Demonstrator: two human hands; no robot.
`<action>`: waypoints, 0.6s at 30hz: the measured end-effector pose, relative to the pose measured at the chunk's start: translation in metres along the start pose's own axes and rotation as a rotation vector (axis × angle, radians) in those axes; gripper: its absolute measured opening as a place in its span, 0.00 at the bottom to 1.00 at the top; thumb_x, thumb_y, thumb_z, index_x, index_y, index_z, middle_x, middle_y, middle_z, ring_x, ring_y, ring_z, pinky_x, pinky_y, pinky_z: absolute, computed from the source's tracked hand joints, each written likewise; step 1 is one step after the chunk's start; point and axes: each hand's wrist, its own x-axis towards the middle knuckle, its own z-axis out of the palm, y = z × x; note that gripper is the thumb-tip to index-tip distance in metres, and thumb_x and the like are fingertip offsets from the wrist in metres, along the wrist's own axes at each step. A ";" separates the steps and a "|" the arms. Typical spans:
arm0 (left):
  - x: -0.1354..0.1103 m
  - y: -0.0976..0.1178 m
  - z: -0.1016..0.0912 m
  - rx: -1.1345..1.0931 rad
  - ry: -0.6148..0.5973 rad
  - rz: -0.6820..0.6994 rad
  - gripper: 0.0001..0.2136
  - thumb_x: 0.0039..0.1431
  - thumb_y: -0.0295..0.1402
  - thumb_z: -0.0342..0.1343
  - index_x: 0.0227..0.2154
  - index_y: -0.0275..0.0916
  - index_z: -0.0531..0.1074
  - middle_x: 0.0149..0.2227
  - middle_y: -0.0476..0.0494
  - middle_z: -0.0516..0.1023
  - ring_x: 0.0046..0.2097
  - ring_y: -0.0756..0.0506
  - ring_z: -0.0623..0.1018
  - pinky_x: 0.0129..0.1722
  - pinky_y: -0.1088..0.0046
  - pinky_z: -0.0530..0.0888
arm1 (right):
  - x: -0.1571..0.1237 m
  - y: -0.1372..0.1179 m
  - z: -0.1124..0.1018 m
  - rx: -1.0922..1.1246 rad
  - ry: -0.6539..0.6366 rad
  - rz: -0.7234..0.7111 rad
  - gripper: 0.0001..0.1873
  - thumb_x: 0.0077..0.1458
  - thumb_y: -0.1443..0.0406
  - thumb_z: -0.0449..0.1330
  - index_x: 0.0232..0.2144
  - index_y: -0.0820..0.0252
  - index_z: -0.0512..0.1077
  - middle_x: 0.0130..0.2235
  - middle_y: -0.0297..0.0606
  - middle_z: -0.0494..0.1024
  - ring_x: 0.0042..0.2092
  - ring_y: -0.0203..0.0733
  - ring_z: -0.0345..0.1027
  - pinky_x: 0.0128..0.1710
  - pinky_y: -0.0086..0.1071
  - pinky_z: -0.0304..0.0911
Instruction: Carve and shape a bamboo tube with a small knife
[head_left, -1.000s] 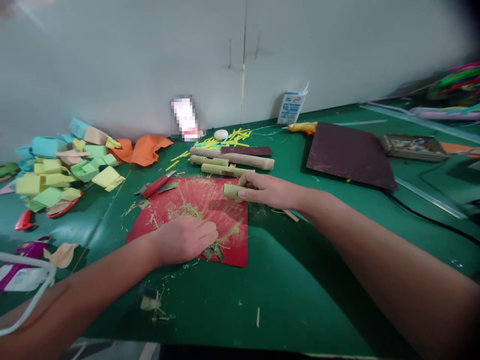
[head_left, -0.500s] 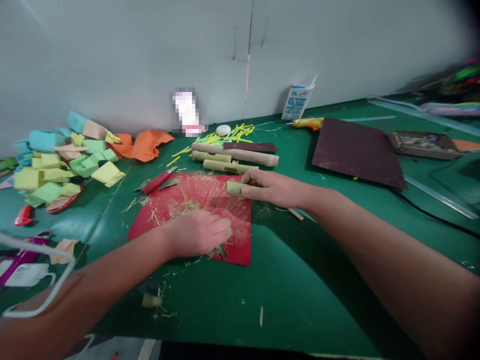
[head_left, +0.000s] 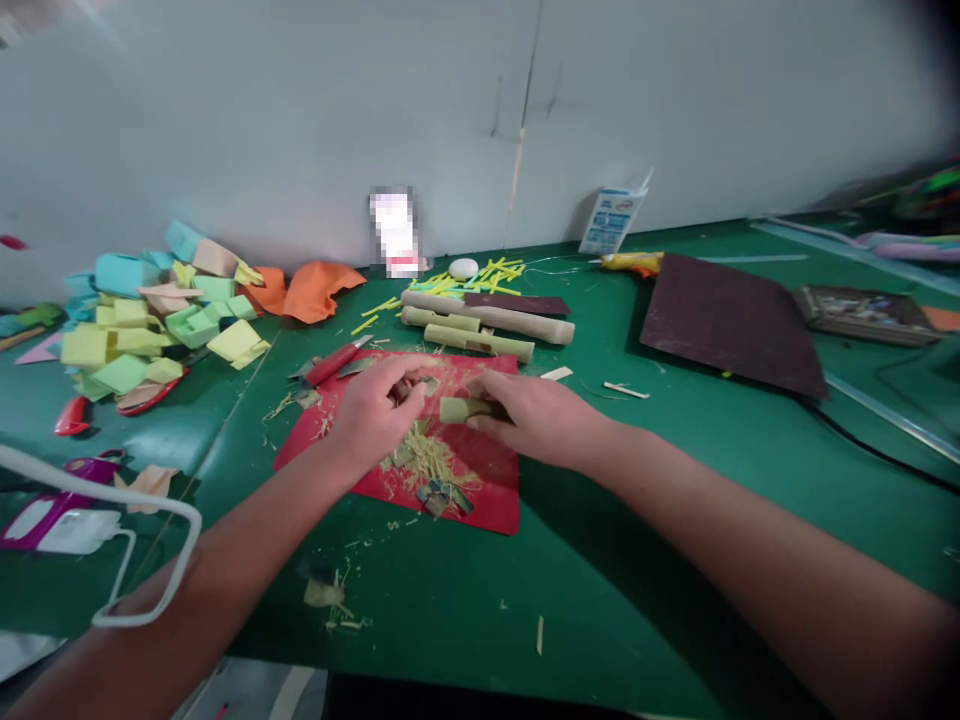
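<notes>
My right hand is closed around a short piece of bamboo tube, its pale end pointing left over the red sheet. Left of it, my left hand has its fingers curled inward, with something small at the fingertips that I cannot make out. Below the hands a heap of thin shavings lies on the sheet, with dark peeled scraps at its front. A red-handled knife rests at the sheet's back left corner. Behind, more bamboo pieces lie beside a long wooden stick.
Folded sticky notes are piled at left near an orange cloth. A phone leans on the wall. Dark sandpaper and a small tray are at right. A white cable crosses my left forearm.
My left hand has lifted off the shavings and moved up, closer to the bamboo's end. My right hand has lowered slightly with the bamboo. The whole view has shifted a little.
</notes>
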 end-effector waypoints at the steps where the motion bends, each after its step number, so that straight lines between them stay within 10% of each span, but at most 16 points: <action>1: 0.001 0.001 0.001 -0.025 -0.017 -0.021 0.10 0.59 0.26 0.53 0.42 0.37 0.74 0.36 0.45 0.79 0.33 0.51 0.76 0.31 0.76 0.74 | 0.001 -0.003 0.003 -0.024 0.007 -0.010 0.11 0.59 0.58 0.54 0.40 0.58 0.64 0.40 0.43 0.77 0.38 0.46 0.69 0.29 0.33 0.51; 18: -0.004 -0.007 0.005 -0.254 -0.151 -0.301 0.05 0.56 0.31 0.58 0.36 0.37 0.74 0.32 0.47 0.78 0.30 0.51 0.75 0.27 0.77 0.74 | -0.001 -0.005 0.025 -0.003 0.135 -0.112 0.11 0.53 0.63 0.59 0.40 0.58 0.66 0.44 0.42 0.75 0.43 0.46 0.68 0.38 0.36 0.59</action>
